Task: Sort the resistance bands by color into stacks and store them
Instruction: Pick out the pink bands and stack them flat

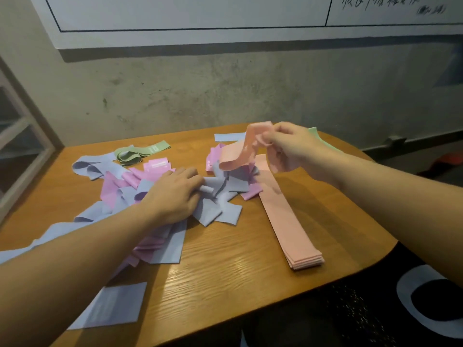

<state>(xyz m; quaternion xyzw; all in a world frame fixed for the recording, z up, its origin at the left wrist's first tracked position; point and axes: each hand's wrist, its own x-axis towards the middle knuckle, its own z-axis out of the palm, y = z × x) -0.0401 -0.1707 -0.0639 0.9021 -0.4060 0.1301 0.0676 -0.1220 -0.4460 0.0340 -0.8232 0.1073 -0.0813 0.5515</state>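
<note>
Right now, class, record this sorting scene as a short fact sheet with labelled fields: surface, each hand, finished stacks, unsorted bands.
surface: wooden table
right hand: pinches a peach band lifted above the pile
left hand: rests on the mixed pile, fingers curled round a lavender band
finished stack: peach stack, flat, right of the pile
unsorted: pink and lavender bands tangled
apart: green band at the far left
</note>
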